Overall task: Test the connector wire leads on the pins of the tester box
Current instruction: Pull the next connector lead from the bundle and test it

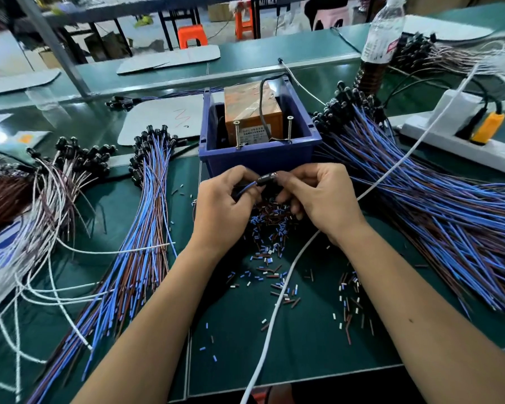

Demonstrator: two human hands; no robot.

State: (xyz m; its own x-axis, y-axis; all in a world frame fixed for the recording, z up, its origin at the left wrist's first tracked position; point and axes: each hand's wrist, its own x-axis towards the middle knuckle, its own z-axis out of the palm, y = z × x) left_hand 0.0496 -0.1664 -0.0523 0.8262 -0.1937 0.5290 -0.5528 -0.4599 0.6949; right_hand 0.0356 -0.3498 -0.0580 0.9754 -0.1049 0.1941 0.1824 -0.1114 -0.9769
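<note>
Nearest us, below the fingers, lie cut insulation scraps [270, 240] on the green mat [303, 345], crossed by a white cable [277, 301]. We hold one connector [267, 179] between both hands, just short of the blue bin [260, 161]: the left hand [222, 205] pinches its blue and brown leads [245, 189], fingers curled around them, while the right hand [318, 199] has thumb and fingertips clamped on the black connector body. We judge this to be the preparing step, the piece readied but not yet at the pins. The next move calls for carrying the bare lead ends beyond the fingers and touching them to the two upright screws [237, 134] serving as pins on the tester box [254, 112], one lead per pin. Left of the fingers lies one wire bundle [146, 214]; right of them a larger bundle [435, 199]. The box label is too blurred to read, as is the bottle [382, 39] label; a red scribble [182, 118] marks a grey card.
</note>
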